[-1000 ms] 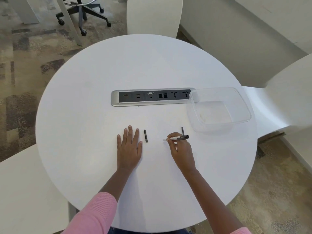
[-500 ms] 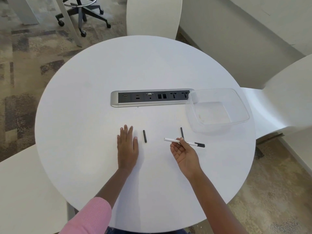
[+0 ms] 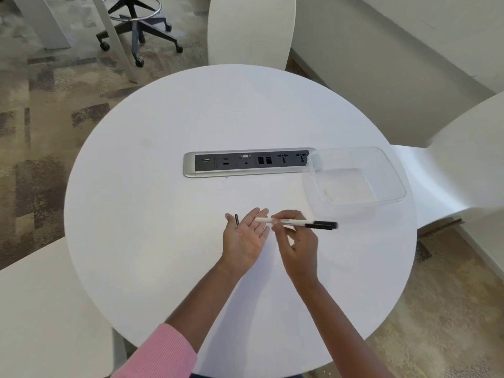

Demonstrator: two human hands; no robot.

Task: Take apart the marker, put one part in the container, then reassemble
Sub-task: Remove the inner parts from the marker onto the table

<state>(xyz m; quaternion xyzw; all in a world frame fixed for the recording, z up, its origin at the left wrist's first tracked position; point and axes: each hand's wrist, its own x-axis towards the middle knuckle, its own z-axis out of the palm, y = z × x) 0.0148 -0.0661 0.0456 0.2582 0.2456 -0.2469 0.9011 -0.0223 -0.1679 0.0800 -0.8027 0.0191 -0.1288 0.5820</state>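
My right hand (image 3: 296, 238) grips a slim white marker (image 3: 272, 220) near its middle and holds it level above the round white table (image 3: 163, 241). The marker's black end (image 3: 323, 224) points right and looks blurred. My left hand (image 3: 244, 237) lies palm up, fingers apart and holding nothing, with the marker's white end over its fingertips. A short black marker part (image 3: 236, 220) lies on the table just left of that hand. The clear plastic container (image 3: 392, 170) stands to the right and has nothing in it.
A silver and black socket strip (image 3: 245, 162) is set into the table's middle, its right end under the container. White chairs stand around the table: far side (image 3: 251, 28), right (image 3: 463, 159), near left (image 3: 41, 309). A wheeled stool base (image 3: 139, 31) stands on the carpet.
My right hand lifted the marker off the table and carried it left. My left hand turned from flat, palm down, to palm up and moved right under the marker's white end.
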